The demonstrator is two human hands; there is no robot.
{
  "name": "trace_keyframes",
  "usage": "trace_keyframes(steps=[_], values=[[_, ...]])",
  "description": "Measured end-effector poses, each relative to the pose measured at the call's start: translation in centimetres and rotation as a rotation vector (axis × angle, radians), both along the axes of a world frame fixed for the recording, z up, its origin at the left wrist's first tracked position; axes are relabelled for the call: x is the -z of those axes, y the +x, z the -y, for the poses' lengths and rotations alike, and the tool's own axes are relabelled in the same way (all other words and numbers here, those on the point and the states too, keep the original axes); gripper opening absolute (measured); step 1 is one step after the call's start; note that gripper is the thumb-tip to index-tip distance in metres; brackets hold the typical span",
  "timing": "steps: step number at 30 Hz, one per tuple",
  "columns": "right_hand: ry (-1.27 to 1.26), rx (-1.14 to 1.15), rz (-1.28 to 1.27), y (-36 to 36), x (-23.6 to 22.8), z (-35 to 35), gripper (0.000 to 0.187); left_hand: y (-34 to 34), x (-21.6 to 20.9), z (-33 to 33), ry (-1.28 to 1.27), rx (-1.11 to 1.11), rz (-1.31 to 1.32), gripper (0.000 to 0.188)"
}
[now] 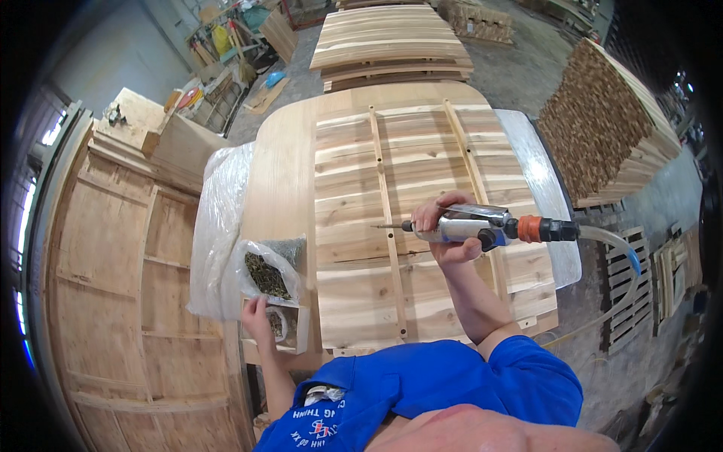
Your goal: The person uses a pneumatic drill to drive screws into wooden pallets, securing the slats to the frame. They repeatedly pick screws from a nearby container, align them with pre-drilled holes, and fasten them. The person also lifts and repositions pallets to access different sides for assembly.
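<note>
- Notably, right hand (452,252) wraps fingers around drill (474,224), seemingly for steady control.
- Left hand (257,320) beside bag (292,286), apparently placed within reach; finger grip cannot be told.

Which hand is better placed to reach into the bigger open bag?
Likely the left hand: it's beside the bigger open bag; the right hand grips the air tool over the wooden panel.

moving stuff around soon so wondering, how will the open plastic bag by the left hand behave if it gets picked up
The open plastic bag will probably be floppy, since its thin rim looks crumpled. It may be heavy for its size if the many small pieces inside are metal screws, as they seem. Its wide mouth suggests they could spill if tipped.
</note>
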State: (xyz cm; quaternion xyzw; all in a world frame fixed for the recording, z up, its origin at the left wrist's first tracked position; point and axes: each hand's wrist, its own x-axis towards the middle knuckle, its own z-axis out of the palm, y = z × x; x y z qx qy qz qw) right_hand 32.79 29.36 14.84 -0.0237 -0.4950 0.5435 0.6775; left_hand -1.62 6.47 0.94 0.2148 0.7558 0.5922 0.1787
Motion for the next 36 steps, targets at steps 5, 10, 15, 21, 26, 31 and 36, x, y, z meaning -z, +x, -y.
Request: trace_keyframes(steps=[5,10,15,21,26,31,36], values=[[0.207,0.021,-0.04,-1.5,-0.4,-2.1,0.082,6.6,-5.7,-14.6,0.132,0.318,0.243,0.025],[0.307,-0.004,-0.115,-2.4,-1.2,-4.2,0.085,11.9,-5.9,-23.9,0.241,0.561,0.349,0.019],[0.393,0.036,-0.04,-2.0,-0.3,-7.9,0.086,14.3,-4.8,-29.3,0.304,0.655,0.451,0.017],[0.333,0.104,-0.01,-2.7,2.1,-11.6,0.087,14.6,-2.9,-33.4,0.25,0.649,0.46,0.017],[0.312,0.137,0.036,-4.5,4.7,-14.4,0.087,13.6,-0.2,-36.2,0.313,0.68,0.462,0.017],[0.184,0.108,0.128,-7.1,7.6,-17.6,0.086,12.3,2.7,-38.9,0.279,0.7,0.415,0.018],[0.045,0.103,0.245,-10.1,9.7,-24.5,0.08,9.4,4.2,-43.8,0.16,0.768,0.796,0.03]])
